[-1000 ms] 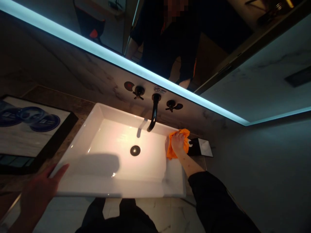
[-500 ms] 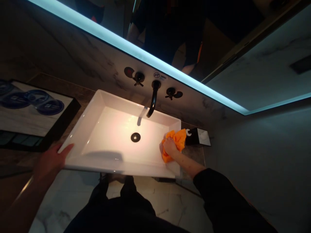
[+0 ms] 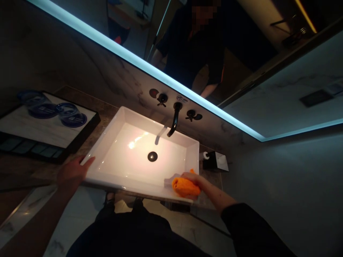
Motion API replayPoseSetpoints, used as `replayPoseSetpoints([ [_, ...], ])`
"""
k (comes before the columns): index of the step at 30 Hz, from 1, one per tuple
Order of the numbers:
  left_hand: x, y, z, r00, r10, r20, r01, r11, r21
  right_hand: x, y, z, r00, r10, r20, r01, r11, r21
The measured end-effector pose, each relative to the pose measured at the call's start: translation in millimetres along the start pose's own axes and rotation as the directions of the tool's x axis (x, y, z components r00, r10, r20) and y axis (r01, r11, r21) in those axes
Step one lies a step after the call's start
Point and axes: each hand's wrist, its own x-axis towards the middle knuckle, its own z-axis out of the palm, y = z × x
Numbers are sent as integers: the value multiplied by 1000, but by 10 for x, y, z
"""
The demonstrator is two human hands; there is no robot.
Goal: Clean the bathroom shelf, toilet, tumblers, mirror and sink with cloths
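Note:
A white rectangular sink (image 3: pixel 118 157) stands on the counter, with a dark round drain (image 3: pixel 152 156) in its bottom. At its front left corner my left hand (image 3: pixel 73 173) grips the rim, thumb over the top and the other fingers mostly hidden outside. My right hand (image 3: pixel 195 179) is closed around a bunched orange cloth (image 3: pixel 184 187), held against the sink's front right corner. Part of that hand is behind the cloth. A black curved faucet (image 3: pixel 174 121) reaches out from the wall over the sink.
Black cross handles (image 3: pixel 162 100) flank the faucet. A black box (image 3: pixel 214 161) with a white top stands right of the sink. On the left is a display board (image 3: pixel 56 132) bearing blue round pieces (image 3: pixel 72 115). A light-edged mirror (image 3: pixel 187 46) reflects a person.
My right hand has brought the cloth from the sink's right inner side toward me, to the front right corner. My left hand keeps its place on the rim. The view has shifted.

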Motion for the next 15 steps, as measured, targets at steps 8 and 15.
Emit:
replayPoseSetpoints([
  [8,-62,128,-53,999,-43,-1,43,999,33,389,-88,-669,755,121,-645,55,968,246],
  [15,49,42,8,997,-68,-33,69,996,53,1082,-311,-8,804,-59,-592,-77,976,-201],
])
